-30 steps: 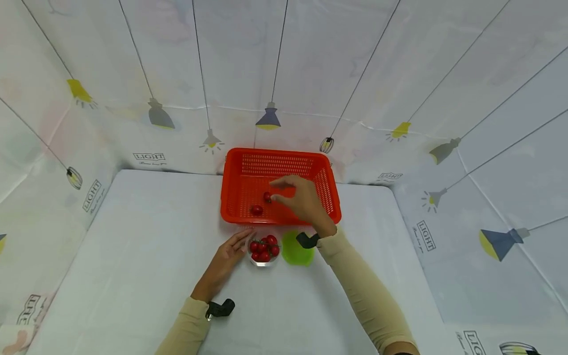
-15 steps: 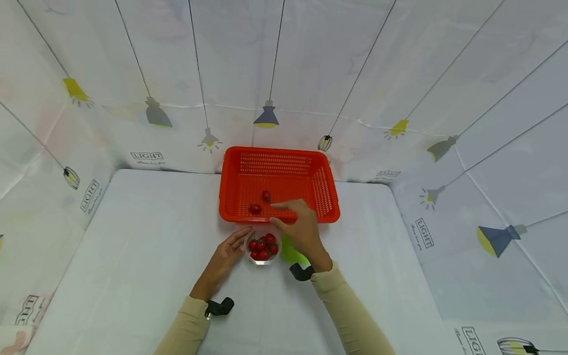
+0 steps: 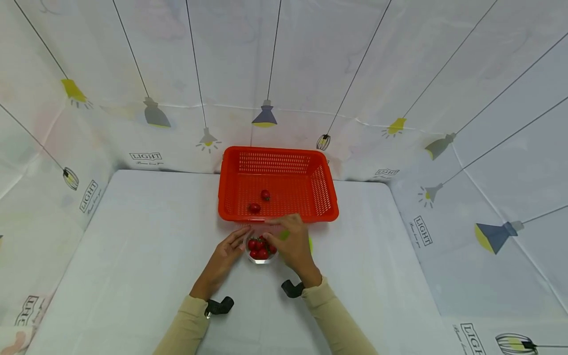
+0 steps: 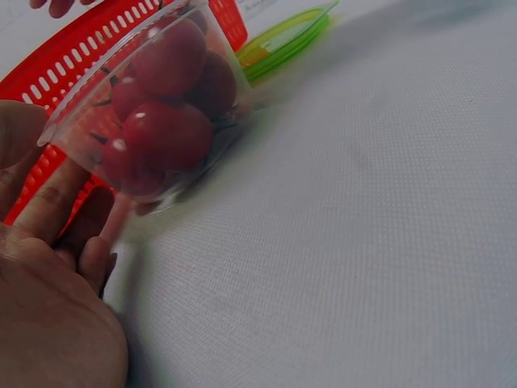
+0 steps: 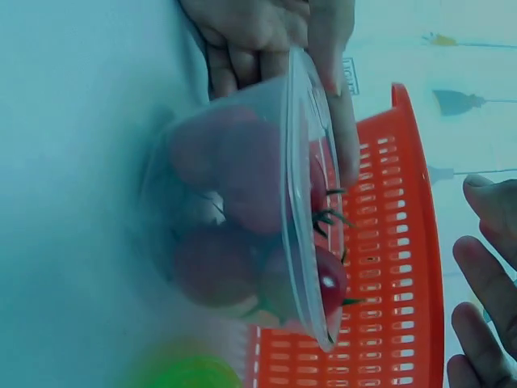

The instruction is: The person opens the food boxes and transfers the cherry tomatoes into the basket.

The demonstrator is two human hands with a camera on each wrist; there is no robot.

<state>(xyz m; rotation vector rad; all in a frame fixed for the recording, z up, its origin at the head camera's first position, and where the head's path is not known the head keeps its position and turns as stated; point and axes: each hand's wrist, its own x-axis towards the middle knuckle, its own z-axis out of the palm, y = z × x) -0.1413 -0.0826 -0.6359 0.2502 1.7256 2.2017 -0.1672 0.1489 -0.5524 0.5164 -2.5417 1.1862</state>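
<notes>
Several cherry tomatoes (image 4: 168, 133) with green stems fill a clear plastic container (image 5: 295, 202) on the white table. My left hand (image 3: 225, 254) lies at the container's left side, its fairly straight fingers touching the wall. Over the container's right rim is my right hand (image 3: 294, 244), thumb and fingers apart above the tomatoes. In the right wrist view its fingers (image 5: 481, 279) hold nothing and stand off the container. Two more cherry tomatoes, a front one (image 3: 254, 208) and a rear one (image 3: 265, 195), lie in the red basket (image 3: 334, 207).
The red perforated basket stands just behind the container, near the back wall. A green lid (image 4: 287, 40) lies right of the container, mostly covered by my right hand in the head view. Printed white sheeting (image 3: 177, 64) surrounds the table.
My right hand has moved from above the basket toward me and left, over the container. The left hand stays at the container's side. The two tomatoes in the basket have not moved.
</notes>
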